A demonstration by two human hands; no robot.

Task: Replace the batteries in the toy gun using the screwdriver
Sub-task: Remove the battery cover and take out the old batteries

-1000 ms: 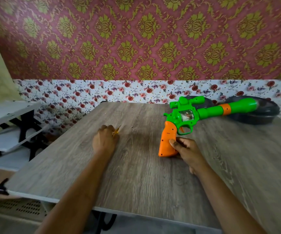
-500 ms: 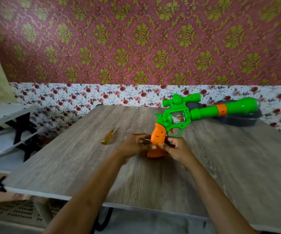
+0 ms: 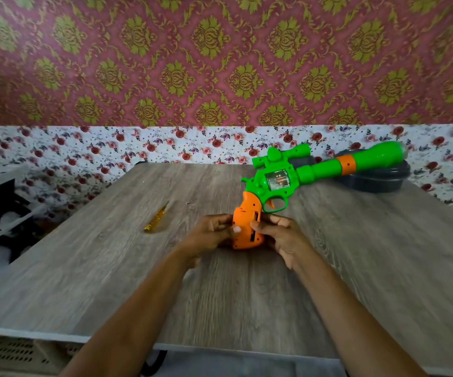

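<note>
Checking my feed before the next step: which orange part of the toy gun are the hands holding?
The orange grip, gripped between left hand and right hand. The orange trigger and barrel band are untouched.

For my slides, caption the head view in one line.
Left hand and right hand grip the orange handle of a green plastic toy gun; yellow screwdriver lies on wooden table.
</note>
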